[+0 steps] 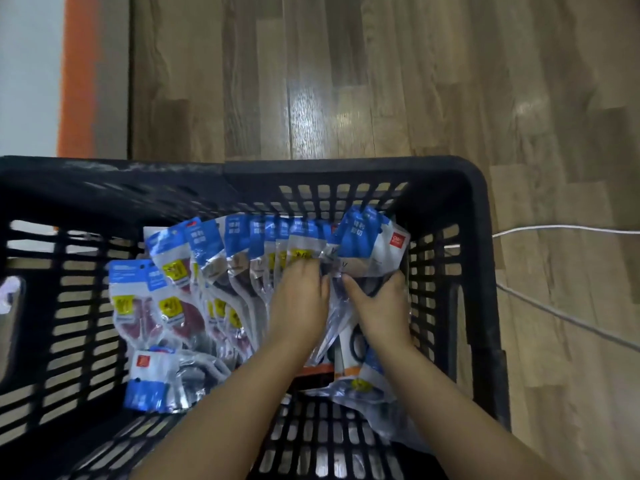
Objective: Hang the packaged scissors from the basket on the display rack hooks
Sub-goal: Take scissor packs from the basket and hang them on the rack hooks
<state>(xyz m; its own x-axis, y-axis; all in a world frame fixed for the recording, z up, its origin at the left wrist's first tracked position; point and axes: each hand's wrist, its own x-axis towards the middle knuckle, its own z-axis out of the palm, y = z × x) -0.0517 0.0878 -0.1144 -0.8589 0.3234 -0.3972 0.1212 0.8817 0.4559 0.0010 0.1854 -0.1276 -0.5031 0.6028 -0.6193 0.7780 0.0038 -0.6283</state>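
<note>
From the head camera, the black basket (481, 271) held fanned packaged scissors (204, 268). Toward three o'clock, the left hand (299, 299) pressed curled fingers among the packs; the right hand (381, 306) gripped one pack (363, 244).

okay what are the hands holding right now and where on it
Both hands are in the basket: the right hand grips a scissors pack mid-body; the left hand rests on neighbouring packs.

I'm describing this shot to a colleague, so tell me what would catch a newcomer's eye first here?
First, the fan of blue-topped scissor packs filling the black plastic basket at centre frame. Next, the two bare hands among them: the left hand resting on the packs, the right hand gripping some by the right wall. Beyond lies wood-look floor.
</note>
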